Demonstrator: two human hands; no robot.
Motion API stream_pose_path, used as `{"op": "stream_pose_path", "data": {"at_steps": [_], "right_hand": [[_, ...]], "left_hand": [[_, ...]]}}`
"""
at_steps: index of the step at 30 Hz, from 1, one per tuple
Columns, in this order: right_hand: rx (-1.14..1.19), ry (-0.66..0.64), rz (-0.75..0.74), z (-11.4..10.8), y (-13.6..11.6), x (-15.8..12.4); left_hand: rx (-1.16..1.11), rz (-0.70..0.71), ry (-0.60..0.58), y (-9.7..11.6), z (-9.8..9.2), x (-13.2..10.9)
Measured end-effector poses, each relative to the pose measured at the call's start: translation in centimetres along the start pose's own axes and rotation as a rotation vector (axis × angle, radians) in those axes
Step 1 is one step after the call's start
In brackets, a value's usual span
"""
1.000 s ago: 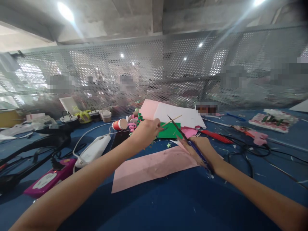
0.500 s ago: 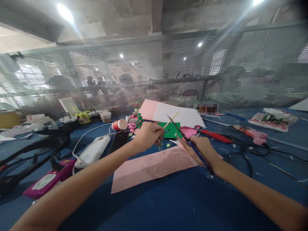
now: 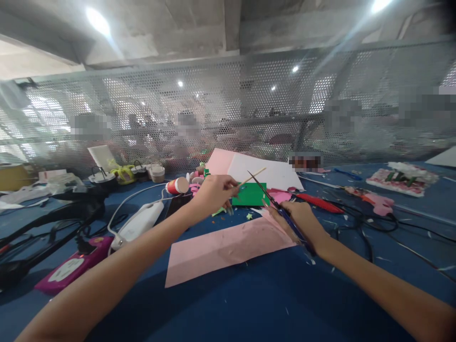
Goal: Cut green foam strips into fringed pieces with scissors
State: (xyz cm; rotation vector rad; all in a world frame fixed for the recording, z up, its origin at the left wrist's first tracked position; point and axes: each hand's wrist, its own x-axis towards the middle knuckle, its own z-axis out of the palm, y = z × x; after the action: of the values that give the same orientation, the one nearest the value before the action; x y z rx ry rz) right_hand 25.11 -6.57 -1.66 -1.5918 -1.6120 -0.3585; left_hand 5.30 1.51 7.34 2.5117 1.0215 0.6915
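Between the fingertips of my left hand [image 3: 216,192] is a thin wooden stick [image 3: 253,175], tilted up to the right. My right hand [image 3: 302,223] is closed round a pair of scissors [image 3: 285,217] with dark blue handles; the blades point up and left, near the stick. Behind both hands lies a green paper piece [image 3: 251,194]. A long pink paper strip [image 3: 224,254] is flat on the blue table in front of them, its right end close to my right hand. One small light green star [image 3: 249,216] lies between the hands.
Left stand a white power bank [image 3: 138,223], a magenta power box [image 3: 71,266] and a red-and-white cup [image 3: 177,185]. White sheets [image 3: 265,170] lie at the back. To the right are a red cutter [image 3: 320,203], a pink glue gun [image 3: 377,202] and black cables [image 3: 363,232].
My left hand has shifted slightly left and turned, and the stick has moved with it, now lying at a flatter slant. My right hand and the scissors have hardly moved.
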Motion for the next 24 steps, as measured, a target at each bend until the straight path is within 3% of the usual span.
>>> {"op": "stream_pose_path", "data": {"at_steps": [1, 3, 6, 8, 10, 12, 15, 18, 21, 24], "right_hand": [[-0.018, 0.005, 0.009, 0.1, -0.1, 0.0], [-0.047, 0.009, 0.011, 0.1, -0.4, -0.1], [-0.090, 0.009, -0.015, 0.1, -0.8, -0.3], [-0.107, 0.008, -0.029, 0.1, -0.8, -0.4], [-0.094, 0.008, -0.028, 0.2, -0.8, -0.4], [-0.052, 0.011, -0.024, 0.1, -0.7, -0.3], [0.042, 0.031, -0.038, -0.4, -0.9, -0.3], [0.128, 0.062, -0.078, -1.1, -1.3, -0.4], [0.142, 0.058, -0.092, -1.5, -1.6, -0.4], [0.110, 0.047, -0.052, -1.2, -1.5, -0.3]], "left_hand": [[0.183, 0.080, 0.107, 0.3, 0.3, -0.3], [0.491, 0.217, 0.213, 0.5, 0.8, -0.9], [0.738, 0.297, 0.218, 0.6, 1.2, -1.4], [0.729, 0.283, 0.199, 0.6, 1.2, -1.3], [0.556, 0.215, 0.175, 0.7, 0.9, -1.0], [0.221, 0.099, 0.103, 0.7, 0.4, -0.5], [-0.354, -0.072, -0.105, 0.2, -0.5, 0.1], [-0.718, -0.141, -0.319, -0.7, -1.6, 0.5], [-0.811, -0.128, -0.399, -1.2, -2.2, 0.6], [-0.643, -0.120, -0.288, -0.9, -2.0, 0.6]]}}
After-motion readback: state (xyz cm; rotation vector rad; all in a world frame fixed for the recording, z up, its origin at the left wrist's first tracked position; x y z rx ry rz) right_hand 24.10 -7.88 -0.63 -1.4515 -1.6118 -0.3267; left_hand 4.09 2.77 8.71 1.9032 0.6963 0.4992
